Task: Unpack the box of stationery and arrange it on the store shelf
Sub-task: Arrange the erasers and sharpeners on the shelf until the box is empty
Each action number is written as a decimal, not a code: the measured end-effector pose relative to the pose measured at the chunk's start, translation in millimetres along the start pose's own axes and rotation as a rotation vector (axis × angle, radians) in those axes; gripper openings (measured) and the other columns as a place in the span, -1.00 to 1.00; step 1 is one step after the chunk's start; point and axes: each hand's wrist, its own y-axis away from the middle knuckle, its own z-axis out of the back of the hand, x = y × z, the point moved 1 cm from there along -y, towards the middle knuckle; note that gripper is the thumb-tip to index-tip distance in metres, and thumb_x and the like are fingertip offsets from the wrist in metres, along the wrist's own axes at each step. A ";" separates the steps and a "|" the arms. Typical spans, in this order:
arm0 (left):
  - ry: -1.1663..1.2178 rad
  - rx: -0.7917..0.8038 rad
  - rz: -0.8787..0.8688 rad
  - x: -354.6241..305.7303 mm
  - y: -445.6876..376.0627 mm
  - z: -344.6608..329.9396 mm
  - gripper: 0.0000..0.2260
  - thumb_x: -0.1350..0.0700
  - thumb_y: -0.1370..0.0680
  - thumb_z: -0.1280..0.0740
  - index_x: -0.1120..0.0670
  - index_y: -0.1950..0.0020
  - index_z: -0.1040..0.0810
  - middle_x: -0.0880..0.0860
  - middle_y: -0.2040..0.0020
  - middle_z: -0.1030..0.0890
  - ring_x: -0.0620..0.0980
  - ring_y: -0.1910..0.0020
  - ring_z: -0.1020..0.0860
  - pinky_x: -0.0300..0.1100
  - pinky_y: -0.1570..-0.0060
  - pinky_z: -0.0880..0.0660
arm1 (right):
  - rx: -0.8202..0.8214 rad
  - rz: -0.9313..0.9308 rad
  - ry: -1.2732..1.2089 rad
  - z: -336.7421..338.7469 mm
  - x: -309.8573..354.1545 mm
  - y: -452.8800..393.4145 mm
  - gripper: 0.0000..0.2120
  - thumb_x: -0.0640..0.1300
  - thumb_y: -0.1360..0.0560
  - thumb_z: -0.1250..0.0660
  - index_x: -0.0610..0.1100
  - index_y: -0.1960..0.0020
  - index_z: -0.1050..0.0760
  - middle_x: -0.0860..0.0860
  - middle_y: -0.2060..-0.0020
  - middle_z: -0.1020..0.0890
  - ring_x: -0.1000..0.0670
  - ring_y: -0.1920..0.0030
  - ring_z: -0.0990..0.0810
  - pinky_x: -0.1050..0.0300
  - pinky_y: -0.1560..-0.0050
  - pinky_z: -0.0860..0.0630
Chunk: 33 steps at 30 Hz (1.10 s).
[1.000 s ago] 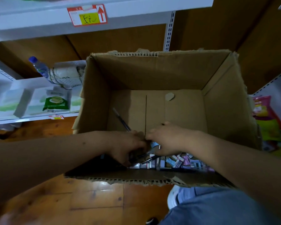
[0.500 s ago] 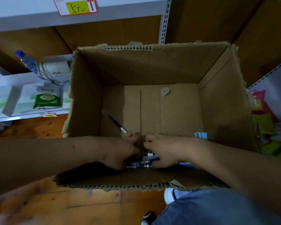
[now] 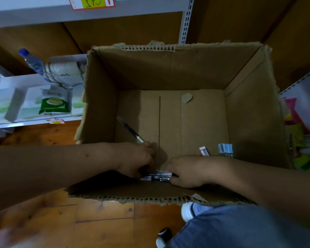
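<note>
Fingers of the left hand [image 3: 138, 161] and right hand [image 3: 184, 171] were curled around a bundle of small packets [image 3: 157, 176] low in the cardboard box [image 3: 254, 111]; the bundle should be squeezed evenly and lifted straight, clear of the pen [image 3: 130, 129].

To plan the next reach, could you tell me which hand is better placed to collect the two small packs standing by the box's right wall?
Right hand: the small packs stand just beyond its wrist, while the left hand holds the pen.
</note>
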 end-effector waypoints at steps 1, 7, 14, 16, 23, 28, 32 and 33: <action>0.009 -0.001 -0.007 1.7 -1.0 0.2 -0.79 -0.04 -0.53 -0.37 -0.06 -0.14 -0.56 -0.04 -0.13 -0.43 -0.02 -0.22 -0.37 -0.01 -0.12 -0.50 | 0.022 -0.008 -0.015 2.7 1.4 4.2 -0.74 0.03 -0.63 -0.14 0.02 -0.26 -0.44 0.08 -0.03 -0.52 0.04 -0.01 -0.48 0.15 0.06 -0.45; 0.085 0.009 0.045 6.4 -4.0 13.4 -0.85 -0.08 -0.57 -0.28 -0.04 -0.03 -0.54 -0.02 -0.01 -0.56 0.00 0.04 -0.54 -0.03 0.00 -0.53 | 0.117 -0.106 0.026 10.5 -1.7 18.9 -0.64 0.14 -0.64 -0.10 -0.08 -0.22 -0.47 -0.07 -0.08 -0.57 -0.04 0.00 -0.51 0.07 0.02 -0.44; -0.046 -0.234 0.097 -6.4 -24.9 51.4 -0.69 -0.09 -0.60 -0.25 0.02 -0.28 -0.45 0.06 -0.18 -0.49 0.06 -0.06 -0.53 -0.04 -0.03 -0.51 | -0.151 -0.278 -0.111 60.3 -16.1 48.3 -0.69 0.04 -0.60 -0.24 -0.08 0.26 -0.41 0.00 0.36 -0.49 0.06 0.39 -0.44 0.20 0.41 -0.32; -0.111 -0.247 0.130 -16.3 -43.0 57.5 -0.51 -0.18 -0.60 -0.22 0.07 -0.43 -0.32 0.11 -0.31 -0.38 0.10 -0.16 -0.50 -0.05 -0.09 -0.50 | -0.399 -0.374 -0.198 84.4 -23.8 57.8 -0.67 0.05 -0.60 -0.23 -0.10 0.27 -0.44 0.01 0.39 -0.50 0.05 0.37 -0.48 0.17 0.42 -0.32; -0.114 -0.340 -0.254 -53.2 -105.6 54.7 -0.25 -0.30 -0.59 -0.14 -0.05 -0.62 0.16 0.14 -0.61 0.14 0.14 -0.58 0.11 0.03 -0.49 0.01 | -0.946 -0.572 -0.611 114.1 -72.8 73.5 -0.76 0.03 -0.57 -0.30 -0.16 0.05 -0.52 -0.10 0.26 -0.55 -0.09 0.24 -0.58 0.09 0.29 -0.51; -0.190 -0.425 -0.393 -56.9 -139.3 36.8 -0.33 -0.24 -0.59 -0.16 -0.08 -0.62 0.02 0.20 -0.61 0.11 0.18 -0.59 0.16 0.15 -0.53 0.03 | -0.926 -0.587 -0.549 117.4 -79.8 67.1 -0.77 0.01 -0.57 -0.29 -0.17 0.10 -0.46 -0.11 0.26 -0.53 -0.11 0.27 -0.58 0.12 0.33 -0.51; -0.261 -0.456 -0.474 -48.3 -133.4 41.6 -0.35 -0.22 -0.49 -0.32 -0.07 -0.53 -0.24 0.19 -0.50 -0.23 0.21 -0.46 -0.21 0.08 -0.36 -0.31 | -0.904 -0.595 -0.576 119.2 -83.2 68.5 -0.72 -0.01 -0.57 -0.29 -0.15 0.21 -0.38 -0.08 0.37 -0.47 -0.07 0.41 -0.50 0.18 0.43 -0.43; -0.297 -0.475 -0.506 -48.0 -130.3 44.9 -0.38 -0.22 -0.46 -0.35 -0.07 -0.46 -0.30 0.16 -0.41 -0.31 0.17 -0.33 -0.29 0.04 -0.24 -0.40 | -0.903 -0.592 -0.593 119.3 -83.2 68.7 -0.73 0.00 -0.58 -0.29 -0.16 0.18 -0.39 -0.08 0.36 -0.48 -0.06 0.41 -0.50 0.17 0.42 -0.44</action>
